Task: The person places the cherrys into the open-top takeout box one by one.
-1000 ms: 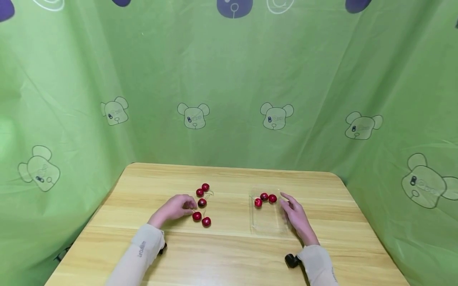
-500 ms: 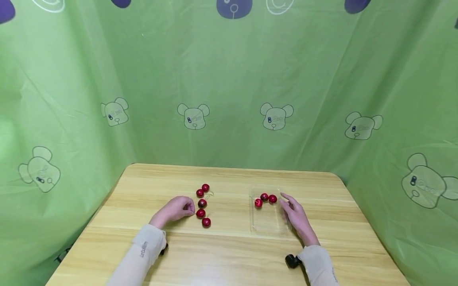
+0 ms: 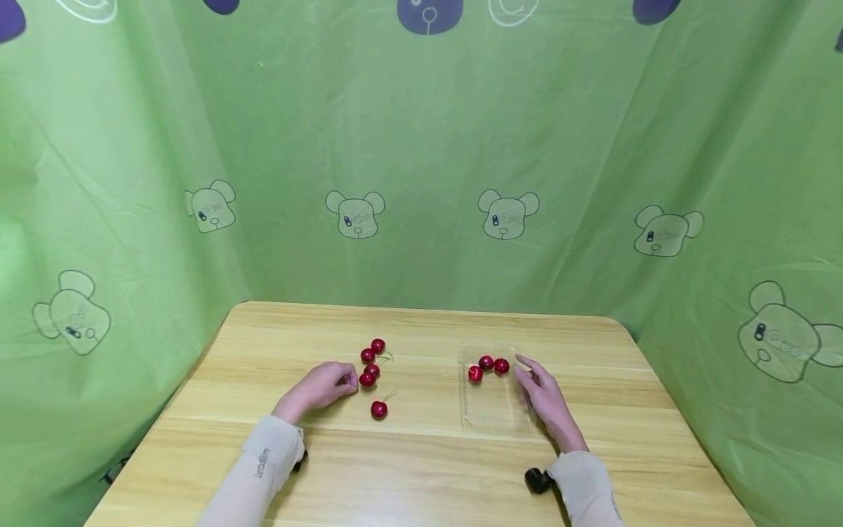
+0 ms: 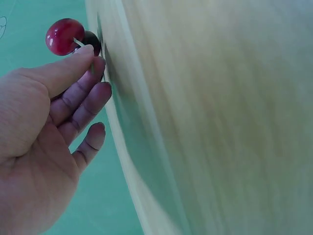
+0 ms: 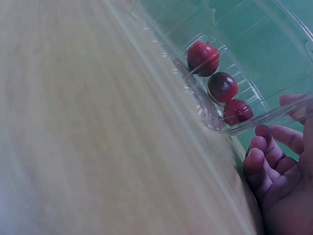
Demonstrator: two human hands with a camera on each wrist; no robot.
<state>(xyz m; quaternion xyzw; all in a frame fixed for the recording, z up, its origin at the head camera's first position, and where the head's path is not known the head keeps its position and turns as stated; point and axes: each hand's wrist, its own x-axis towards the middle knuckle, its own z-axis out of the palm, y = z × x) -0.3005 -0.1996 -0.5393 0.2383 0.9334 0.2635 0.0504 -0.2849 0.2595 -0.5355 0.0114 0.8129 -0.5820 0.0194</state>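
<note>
My left hand [image 3: 321, 386] pinches the stem of a red cherry [image 4: 64, 37] between thumb and forefinger, with the other fingers loosely bent. In the head view that cherry lies low by the fingertips, close against a second cherry [image 3: 372, 369]. Two more cherries [image 3: 367, 356] lie just beyond, and a single cherry [image 3: 378, 410] with its stem lies nearer to me. My right hand [image 3: 545, 399] is at the right side of a clear plastic box [image 3: 495, 420], its fingers relaxed beside the wall. Several cherries [image 5: 223, 87] sit inside the box, toward its far end.
Both the box and the loose cherries are on a light wooden table [image 3: 421, 476]. A green curtain [image 3: 421, 132] with bear prints hangs around the table's back and sides. Black wrist cameras [image 3: 538, 481] show at the sleeves.
My left hand has taken a cherry by its stem and shifted it away from the nearest cherry, up beside the middle one. My right hand and the box have stayed put.
</note>
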